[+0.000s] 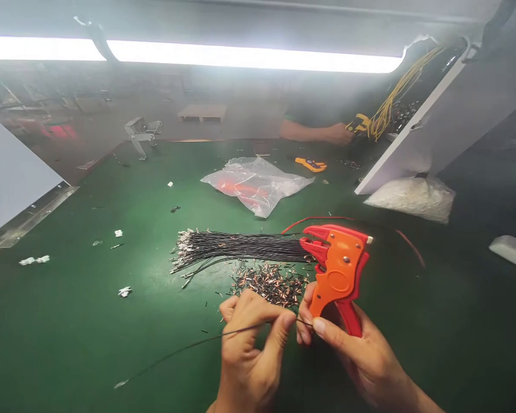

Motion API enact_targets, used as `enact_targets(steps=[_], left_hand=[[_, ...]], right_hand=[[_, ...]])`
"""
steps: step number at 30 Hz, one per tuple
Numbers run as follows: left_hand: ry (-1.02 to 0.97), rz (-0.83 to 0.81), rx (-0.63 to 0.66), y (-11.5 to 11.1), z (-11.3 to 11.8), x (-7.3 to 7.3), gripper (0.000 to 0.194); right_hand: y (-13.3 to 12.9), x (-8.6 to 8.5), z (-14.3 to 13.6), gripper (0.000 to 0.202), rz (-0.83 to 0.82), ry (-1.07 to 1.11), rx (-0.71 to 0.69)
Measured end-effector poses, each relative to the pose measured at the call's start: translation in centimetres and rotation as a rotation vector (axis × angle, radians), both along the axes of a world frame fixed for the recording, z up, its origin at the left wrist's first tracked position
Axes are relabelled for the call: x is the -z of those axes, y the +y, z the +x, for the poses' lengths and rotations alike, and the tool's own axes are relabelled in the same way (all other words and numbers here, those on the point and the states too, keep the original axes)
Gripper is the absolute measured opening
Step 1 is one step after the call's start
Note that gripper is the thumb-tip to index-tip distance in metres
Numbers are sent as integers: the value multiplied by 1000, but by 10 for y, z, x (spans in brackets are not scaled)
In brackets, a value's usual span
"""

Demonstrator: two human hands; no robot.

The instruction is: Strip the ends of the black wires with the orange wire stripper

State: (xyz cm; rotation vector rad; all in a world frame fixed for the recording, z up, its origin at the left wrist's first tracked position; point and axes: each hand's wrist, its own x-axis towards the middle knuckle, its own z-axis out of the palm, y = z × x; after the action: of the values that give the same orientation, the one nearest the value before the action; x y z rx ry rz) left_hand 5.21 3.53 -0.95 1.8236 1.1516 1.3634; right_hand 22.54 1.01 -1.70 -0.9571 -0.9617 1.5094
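Note:
My left hand (253,344) pinches a thin black wire (189,346) near its right end; the wire trails to the lower left, ending in a pale metal tip. My right hand (361,350) is wrapped round the handles of an orange and red wire stripper (337,267), and its thumb and a finger meet at the wire's right end. The stripper's jaws point left, over the right end of a bundle of black wires (241,245) with silvery tips at its left end. Below the bundle lies a heap of short black and copper scraps (270,284).
A clear plastic bag (258,183) with something red inside lies behind the bundle, near a yellow tool (311,164). Another filled bag (413,198) rests by the right panel. Across the table, another person's hand (339,133) is beside a yellow tool and yellow wires (391,97).

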Motion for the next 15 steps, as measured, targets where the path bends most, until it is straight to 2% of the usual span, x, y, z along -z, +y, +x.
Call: enact_targets(steps=[3, 5, 7, 10, 15], left_hand=[[-188, -118, -159, 12, -13, -15, 12], [-408, -132, -197, 19, -20, -25, 11], [-523, -196, -173, 24, -24, -34, 14], [-594, -294, -124, 26, -25, -40, 18], [-620, -333, -122, 25, -21, -37, 19]], right_hand=[[-4, -3, -1, 31, -55, 177, -155], [-7, -2, -4, 33, -96, 315, -278], [-10, 1, -7, 35, -155, 419, -373], [-12, 7, -12, 38, -199, 444, -457], [-11, 18, -17, 37, -87, 513, -503]])
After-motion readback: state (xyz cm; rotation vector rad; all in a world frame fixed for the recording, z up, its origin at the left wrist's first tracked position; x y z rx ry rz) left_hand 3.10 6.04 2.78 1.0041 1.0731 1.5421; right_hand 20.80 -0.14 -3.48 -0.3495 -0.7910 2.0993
